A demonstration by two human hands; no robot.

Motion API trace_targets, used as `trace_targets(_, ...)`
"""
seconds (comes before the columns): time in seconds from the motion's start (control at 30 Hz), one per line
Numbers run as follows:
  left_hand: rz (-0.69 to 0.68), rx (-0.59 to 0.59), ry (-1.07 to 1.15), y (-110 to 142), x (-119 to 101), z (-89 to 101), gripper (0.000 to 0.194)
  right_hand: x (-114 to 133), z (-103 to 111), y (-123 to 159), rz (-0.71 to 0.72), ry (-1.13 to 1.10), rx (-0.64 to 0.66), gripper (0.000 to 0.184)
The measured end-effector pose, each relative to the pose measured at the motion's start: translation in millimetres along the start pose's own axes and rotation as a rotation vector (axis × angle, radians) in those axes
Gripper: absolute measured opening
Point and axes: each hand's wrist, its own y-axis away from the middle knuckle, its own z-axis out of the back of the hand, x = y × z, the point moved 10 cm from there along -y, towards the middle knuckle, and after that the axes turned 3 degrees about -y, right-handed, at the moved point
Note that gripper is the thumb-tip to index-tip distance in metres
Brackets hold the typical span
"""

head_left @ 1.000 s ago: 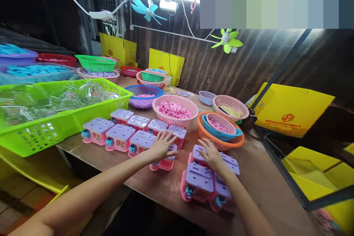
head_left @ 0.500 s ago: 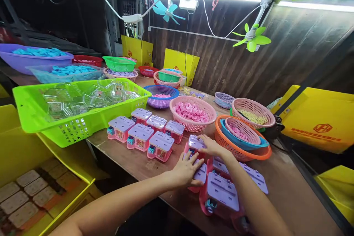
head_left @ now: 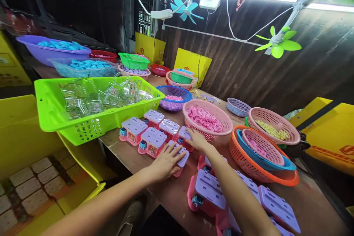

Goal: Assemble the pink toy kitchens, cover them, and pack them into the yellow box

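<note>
The purple-lidded pink box (head_left: 183, 159) sits on the tabletop (head_left: 169, 192) under the left hand (head_left: 166, 162), whose fingers lie spread over the lid, laid on rather than clenched; the right hand (head_left: 197, 139) bends over a second box (head_left: 183, 133) just beyond, and whether it grips or only touches cannot be told; matching boxes (head_left: 152, 138) crowd in close on the left of the grip, hemming that side; just behind the right hand a pink basket (head_left: 225, 121) of pink pieces (head_left: 204, 118) blocks the far side; to the right and nearer the body, another cluster of boxes (head_left: 210, 188) lies partly under the right forearm; farther right is an orange basket (head_left: 236, 154) with a blue basin (head_left: 289, 166) nested inside; well left of the grip, a green tray (head_left: 128, 113) holds clear plastic parts (head_left: 105, 97); the held-down box is upright, lid up, its long axis seemingly along the row, from far left to near right, though fingers hide much of it; neighbouring boxes show blue fittings (head_left: 143, 144) at their left ends.
</note>
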Motion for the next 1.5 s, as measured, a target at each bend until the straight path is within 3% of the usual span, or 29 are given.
trace_targets(0.13,-0.004,0.004,0.084,14.6,-40.8,-10.3,0.063,-7.2,-4.0,27.9,0.004,0.021,0.060,0.058)
trace_targets(0.2,0.007,0.027,0.135,18.4,-57.9,-12.8,0.069,-8.6,-2.1,46.3,0.030,0.020,0.109,0.059)
trace_targets(0.27,0.003,0.044,0.173,18.3,-61.5,-8.9,0.080,-4.5,0.2,55.9,0.062,0.014,0.151,0.058)
trace_targets(0.33,0.057,-0.013,0.149,14.8,-36.7,7.2,0.082,6.5,2.4,51.0,0.097,0.008,0.158,0.057)
trace_targets(0.43,0.270,-0.178,-0.002,13.6,44.7,42.8,0.063,33.5,2.6,17.7,0.147,0.001,0.099,0.057)
trace_targets(0.5,0.338,-0.169,-0.088,14.0,91.9,50.6,0.054,49.5,-2.2,-14.0,0.145,-0.002,0.053,0.061)
trace_targets(0.57,0.337,-0.127,-0.130,14.3,116.6,47.5,0.051,58.1,-10.1,-44.3,0.110,-0.005,0.028,0.063)
trace_targets(0.63,0.313,-0.101,-0.137,15.5,116.6,39.2,0.049,60.1,-19.0,-65.0,0.078,-0.012,0.032,0.061)
trace_targets(0.7,0.294,-0.080,-0.125,17.5,98.9,28.4,0.048,56.9,-25.5,-71.6,0.056,-0.009,0.050,0.057)
trace_targets(0.8,0.278,-0.047,-0.079,21.2,67.0,17.1,0.052,45.2,-27.3,-58.0,0.025,0.026,0.081,0.055)
trace_targets(0.87,0.244,-0.055,-0.020,23.3,59.1,21.7,0.059,38.8,-24.6,-44.6,0.017,0.053,0.114,0.055)
trace_targets(0.93,0.235,-0.123,0.014,26.8,75.6,40.4,0.061,38.3,-21.4,-39.9,0.028,0.066,0.163,0.053)
trace_targets(1.03,0.382,-0.240,-0.062,39.3,144.9,74.3,0.054,54.8,-17.3,-63.2,0.075,0.049,0.190,0.051)
trace_targets(1.13,0.551,-0.137,-0.138,52.3,211.4,76.7,0.051,86.5,-18.2,-111.6,0.118,0.007,0.122,0.055)
trace_targets(1.2,0.628,-0.072,-0.142,60.1,231.9,69.5,0.048,105.3,-23.7,-141.4,0.116,-0.017,0.073,0.061)
trace_targets(1.27,0.653,-0.062,-0.139,64.0,230.8,61.9,0.045,116.5,-32.7,-160.8,0.105,-0.035,0.061,0.060)
trace_targets(1.33,0.641,-0.077,-0.146,63.7,215.7,55.6,0.043,118.0,-42.1,-168.3,0.099,-0.045,0.080,0.051)
trace_targets(1.5,0.633,-0.080,-0.165,57.1,178.1,45.6,0.046,96.7,-43.8,-152.7,0.121,-0.035,0.126,0.036)
